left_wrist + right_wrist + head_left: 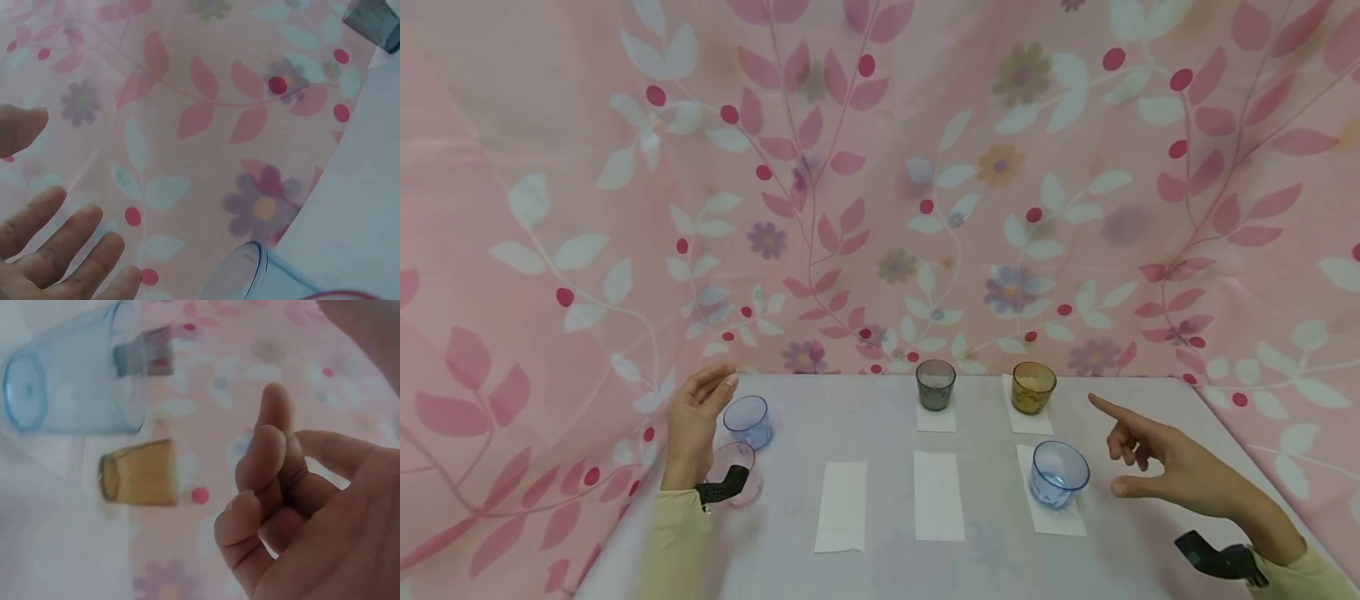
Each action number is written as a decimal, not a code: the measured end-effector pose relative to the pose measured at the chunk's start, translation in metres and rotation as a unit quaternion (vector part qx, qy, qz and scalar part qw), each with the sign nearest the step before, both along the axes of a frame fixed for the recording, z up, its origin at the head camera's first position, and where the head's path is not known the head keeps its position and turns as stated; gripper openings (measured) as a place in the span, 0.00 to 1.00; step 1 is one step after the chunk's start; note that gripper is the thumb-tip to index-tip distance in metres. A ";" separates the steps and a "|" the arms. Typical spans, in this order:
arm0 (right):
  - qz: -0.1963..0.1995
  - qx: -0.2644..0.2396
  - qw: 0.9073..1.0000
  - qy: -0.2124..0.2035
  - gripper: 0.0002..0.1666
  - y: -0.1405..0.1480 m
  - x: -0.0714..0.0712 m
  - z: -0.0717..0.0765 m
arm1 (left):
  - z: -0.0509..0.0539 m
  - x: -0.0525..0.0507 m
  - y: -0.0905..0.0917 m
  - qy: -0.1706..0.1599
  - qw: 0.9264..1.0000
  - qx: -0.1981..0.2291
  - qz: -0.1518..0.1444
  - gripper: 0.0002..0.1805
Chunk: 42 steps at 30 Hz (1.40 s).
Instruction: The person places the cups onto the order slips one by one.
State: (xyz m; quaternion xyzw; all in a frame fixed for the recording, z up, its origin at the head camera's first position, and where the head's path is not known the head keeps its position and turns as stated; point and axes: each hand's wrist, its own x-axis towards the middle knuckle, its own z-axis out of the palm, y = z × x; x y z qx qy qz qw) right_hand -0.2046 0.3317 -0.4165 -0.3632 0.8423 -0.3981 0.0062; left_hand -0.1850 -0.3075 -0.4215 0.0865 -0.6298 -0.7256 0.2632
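Observation:
My left hand (695, 425) is raised over the table's left side, fingers loosely bent and holding nothing. Just right of it stands a blue glass (749, 423), and a pink-rimmed glass (745, 492) is partly hidden behind its wrist. To the right, my right hand (1176, 471) hovers with the index finger stretched out and the other fingers loosely bent, empty. Nearest to it is another blue glass (1060, 477) on a white paper strip, apart from the thumb. Farther back are an amber glass (1032, 389) and a grey glass (936, 387), each on a paper strip.
Two bare white paper strips, one left (841, 507) and one central (938, 497), lie on the white-covered table (880, 575). A pink floral curtain (880, 208) hangs behind the table and along its sides. Dark wrist cameras sit on both wrists.

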 end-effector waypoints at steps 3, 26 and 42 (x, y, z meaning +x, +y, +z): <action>0.021 -0.006 1.000 0.000 0.60 -0.011 0.005 0.009 | -0.008 0.001 -0.017 -0.027 0.999 0.013 0.016 0.23; 0.131 0.031 0.986 -0.102 0.58 -0.138 0.032 -0.033 | -0.055 0.006 -0.086 -0.098 0.963 -0.096 -0.233 0.26; 0.061 0.082 0.989 -0.102 0.70 -0.154 0.015 -0.072 | -0.072 0.004 -0.108 -0.096 0.930 -0.117 -0.335 0.29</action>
